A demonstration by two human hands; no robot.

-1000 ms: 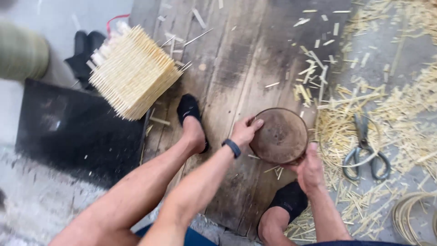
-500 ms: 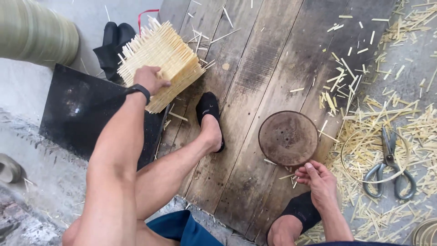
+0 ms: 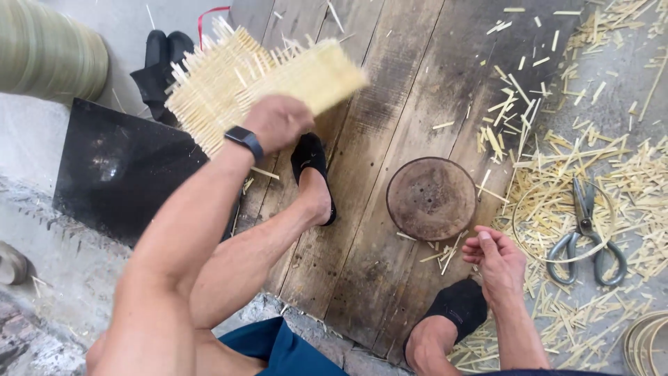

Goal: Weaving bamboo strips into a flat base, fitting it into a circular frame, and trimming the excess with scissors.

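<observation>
Even soft daylight, faint shadows — woven mat [image 3: 264, 80] and left hand [image 3: 278, 122] motion-blurred; rest sharp.

Only one view is given, taken from a camera worn on the head and aimed steeply down past the person's own knees. The wooden boards [image 3: 390, 139] are seen from close above, running from the top of the frame to the lower middle. The left hand [image 3: 278, 122] is caught large at upper centre, the right hand [image 3: 497, 261] at lower right. No second view is offered, so nothing is shared.
</observation>
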